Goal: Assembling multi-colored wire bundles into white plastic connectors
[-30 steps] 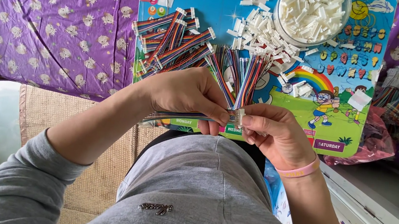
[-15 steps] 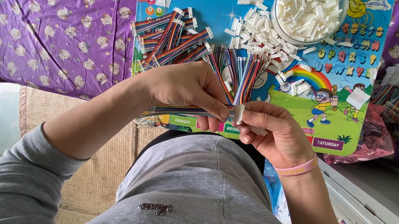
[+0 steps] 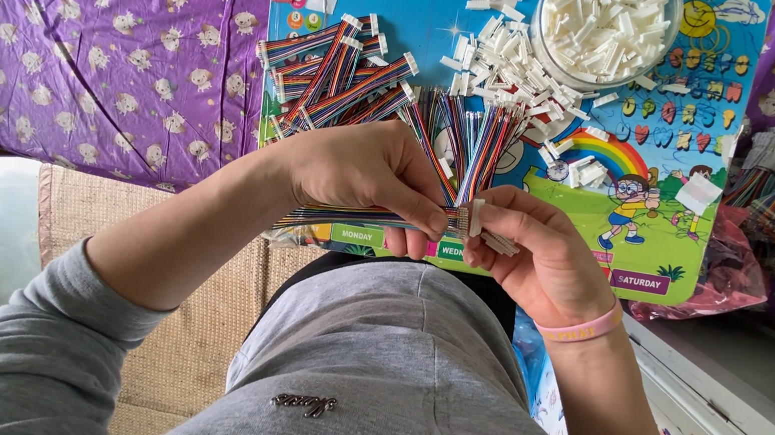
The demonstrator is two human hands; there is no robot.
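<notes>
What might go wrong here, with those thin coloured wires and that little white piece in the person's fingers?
The wire ends are fine and close together; one may bend or miss its slot in the white connector. That connector is pinched only at the fingertips, so it might slip from the right hand. The loose connectors heaped on the board could get knocked off.

There is a single view, taken from the person's head and aimed steeply down over the chest, so the grey shirt (image 3: 405,382) fills the bottom of the frame and both forearms run up from the lower corners to the hands at the centre. It sits close: the hands are the nearest things, and the bright cartoon board (image 3: 682,203) lies just beyond them, reaching the top edge. Purple patterned cloth (image 3: 120,39) shows left and right of the board, and a woven mat (image 3: 187,351) below its left corner.
</notes>
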